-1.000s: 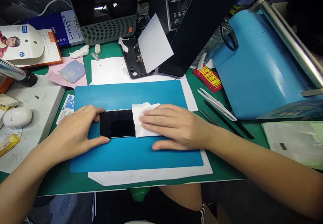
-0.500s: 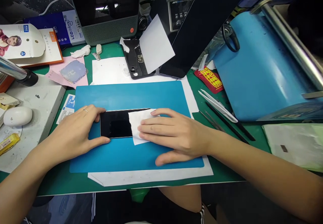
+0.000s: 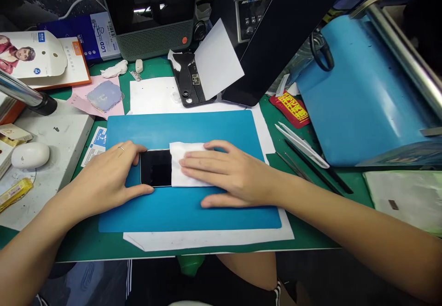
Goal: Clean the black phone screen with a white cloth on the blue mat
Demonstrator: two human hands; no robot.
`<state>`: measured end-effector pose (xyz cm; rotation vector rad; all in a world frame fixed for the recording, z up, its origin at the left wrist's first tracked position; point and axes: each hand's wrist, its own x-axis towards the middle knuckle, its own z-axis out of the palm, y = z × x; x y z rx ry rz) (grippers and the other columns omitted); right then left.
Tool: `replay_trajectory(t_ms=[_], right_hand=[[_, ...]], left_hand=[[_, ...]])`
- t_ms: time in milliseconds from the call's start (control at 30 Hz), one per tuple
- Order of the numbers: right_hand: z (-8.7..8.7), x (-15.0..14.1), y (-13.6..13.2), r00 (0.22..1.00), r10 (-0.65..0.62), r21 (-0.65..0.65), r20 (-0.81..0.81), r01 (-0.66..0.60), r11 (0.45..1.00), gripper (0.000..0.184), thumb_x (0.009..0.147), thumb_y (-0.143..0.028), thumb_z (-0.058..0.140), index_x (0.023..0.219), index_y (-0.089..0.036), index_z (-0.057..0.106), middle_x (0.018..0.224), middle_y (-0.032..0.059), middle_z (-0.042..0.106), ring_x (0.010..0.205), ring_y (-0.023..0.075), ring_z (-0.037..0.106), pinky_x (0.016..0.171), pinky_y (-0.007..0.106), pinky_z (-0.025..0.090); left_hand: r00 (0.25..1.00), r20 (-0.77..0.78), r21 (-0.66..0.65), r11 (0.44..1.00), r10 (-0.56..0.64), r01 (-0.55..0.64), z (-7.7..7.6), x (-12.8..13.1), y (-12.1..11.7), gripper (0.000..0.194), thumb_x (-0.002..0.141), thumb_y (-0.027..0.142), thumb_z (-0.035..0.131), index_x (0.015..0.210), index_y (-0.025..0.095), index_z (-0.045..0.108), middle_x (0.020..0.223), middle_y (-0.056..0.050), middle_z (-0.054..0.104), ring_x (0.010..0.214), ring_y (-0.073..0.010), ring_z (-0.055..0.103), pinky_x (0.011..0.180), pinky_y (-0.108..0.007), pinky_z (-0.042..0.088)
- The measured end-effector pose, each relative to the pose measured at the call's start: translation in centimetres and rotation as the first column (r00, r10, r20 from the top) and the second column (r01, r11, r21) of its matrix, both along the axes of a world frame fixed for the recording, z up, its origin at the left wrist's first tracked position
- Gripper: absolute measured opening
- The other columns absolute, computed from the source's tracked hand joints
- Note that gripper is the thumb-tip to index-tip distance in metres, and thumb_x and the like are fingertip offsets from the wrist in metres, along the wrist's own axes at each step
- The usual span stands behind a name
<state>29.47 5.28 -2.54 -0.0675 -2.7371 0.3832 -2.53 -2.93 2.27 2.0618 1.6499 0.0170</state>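
A smartphone with a dark screen lies flat on a blue mat, its right part hidden by a white wipe. My left hand grips the phone's left end, with the thumb on the near edge and the fingers at the far corner. Across the wipe lies my right hand, its long fingers pressing the wipe against the screen and its thumb resting near the mat. Part of the wipe is covered by these fingers.
Behind the mat stand a white card and a large black panel. White tweezers and dark tools lie to the right, near a blue machine with a metal roller. At left, a white earbud case sits on a pale box.
My right hand has slid the wipe left and slightly away from me over the screen, so less of the screen shows. The left hand keeps its grip on the phone.
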Motion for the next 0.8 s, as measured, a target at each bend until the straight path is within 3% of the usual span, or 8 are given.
replay_trajectory(t_ms=[100,267,467,600,733,800], right_hand=[[0.2,-0.3,-0.1,0.997,-0.045,-0.004,0.058,0.045,0.999,0.066,0.114,-0.058,0.050,0.151,-0.005,0.062,0.155,0.0242,0.066,0.147,0.0338,0.064,0.119,0.058,0.053],[0.2,-0.8,-1.0,0.997,0.053,-0.030,0.061,-0.052,0.998,0.069,0.113,-0.058,0.051,0.153,-0.001,0.058,0.159,0.0215,0.063,0.154,0.0310,0.057,0.132,0.054,0.041],[0.2,-2.4,-1.6,0.984,0.007,-0.047,0.181,0.002,0.999,0.100,0.105,-0.076,0.053,0.163,0.005,0.044,0.173,0.0289,0.040,0.165,0.0387,0.038,0.134,0.055,0.038],[0.3,-3.0,-2.3,0.978,0.042,-0.076,0.206,-0.027,0.997,0.096,0.107,-0.071,0.055,0.166,0.003,0.040,0.176,0.0283,0.036,0.168,0.0365,0.031,0.137,0.055,0.032],[0.2,-3.8,-2.2,0.972,-0.007,-0.117,0.235,0.035,0.993,0.097,0.107,-0.072,0.054,0.169,0.001,0.037,0.178,0.0275,0.029,0.170,0.0360,0.028,0.138,0.056,0.030],[0.0,-4.3,-2.2,0.974,0.005,-0.119,0.227,0.023,0.993,0.102,0.105,-0.076,0.053,0.168,0.003,0.037,0.178,0.0286,0.028,0.170,0.0374,0.027,0.138,0.056,0.028]], left_hand=[[1.000,-0.002,-0.001,1.000,0.001,-0.001,0.3,0.2,0.1,0.064,0.085,0.068,0.076,0.129,0.024,0.062,0.101,-0.009,0.069,0.094,-0.0356,0.072,0.075,-0.044,0.055],[1.000,-0.010,0.000,1.000,0.008,-0.008,0.5,0.5,0.0,0.063,0.085,0.065,0.078,0.129,0.023,0.062,0.104,-0.009,0.070,0.097,-0.0345,0.072,0.078,-0.043,0.056],[1.000,-0.019,-0.019,1.000,0.009,-0.009,0.4,0.5,-0.1,0.066,0.086,0.059,0.080,0.135,0.019,0.060,0.108,-0.010,0.069,0.101,-0.0339,0.071,0.081,-0.044,0.056],[1.000,-0.009,-0.014,1.000,-0.008,0.008,0.4,0.4,-0.3,0.069,0.087,0.057,0.080,0.139,0.018,0.059,0.111,-0.011,0.069,0.105,-0.0340,0.069,0.086,-0.044,0.056],[0.998,0.057,-0.019,0.999,0.029,-0.028,0.6,0.7,-0.6,0.089,0.081,0.063,0.080,0.151,0.018,0.050,0.118,-0.011,0.067,0.104,-0.0335,0.067,0.087,-0.047,0.056],[0.990,0.126,-0.007,0.998,0.069,-0.069,0.5,0.8,-0.7,0.077,0.084,0.053,0.071,0.151,0.019,0.050,0.116,-0.010,0.066,0.097,-0.0297,0.066,0.083,-0.044,0.055]])
